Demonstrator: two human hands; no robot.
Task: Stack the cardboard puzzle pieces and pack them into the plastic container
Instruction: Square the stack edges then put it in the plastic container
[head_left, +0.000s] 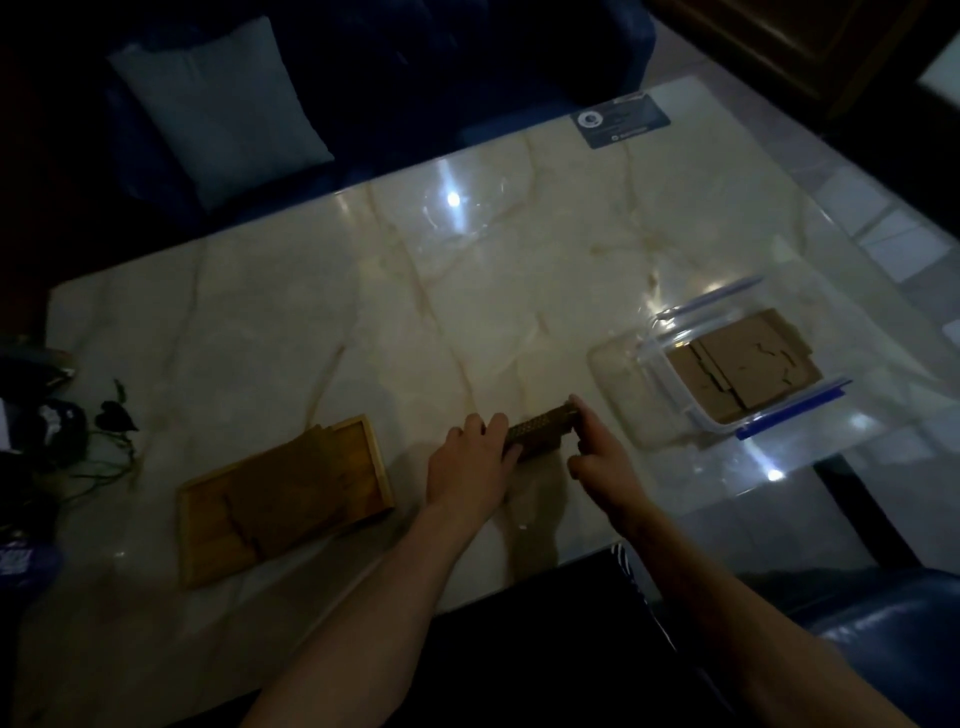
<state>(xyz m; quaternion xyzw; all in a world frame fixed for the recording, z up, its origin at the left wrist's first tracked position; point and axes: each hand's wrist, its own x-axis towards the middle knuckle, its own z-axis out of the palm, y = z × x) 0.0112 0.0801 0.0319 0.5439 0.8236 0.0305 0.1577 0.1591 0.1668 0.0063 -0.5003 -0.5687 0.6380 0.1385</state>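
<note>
Risk, loose stack: the stack of cardboard puzzle pieces stands on edge on the marble table, pressed only from its two ends; if either hand eases off during a lift, I judge the pieces would fan out and fall flat.
Risk, fit: the plastic container already holds a layer of flat cardboard pieces; a stack set in crooked could catch on the rim or on the clip flaps hanging at its sides.
Risk, light: the scene is dim, so edges of the stack are hard to read and misaligned pieces may go unnoticed.
Left hand: fingers curled against the left end of the stack, closed onto it, thumb side hidden.
Right hand: fingers fairly straight, pressing the right end of the stack; together the two hands squeeze it between them.
Stack position: on the table near its front edge, between the wooden puzzle tray on the left and the container to the right, apart from both.
Tray: some pieces appear to lie in it; how many, I cannot tell.
Stage: squaring up the stack, not yet lifted toward the container.
</note>
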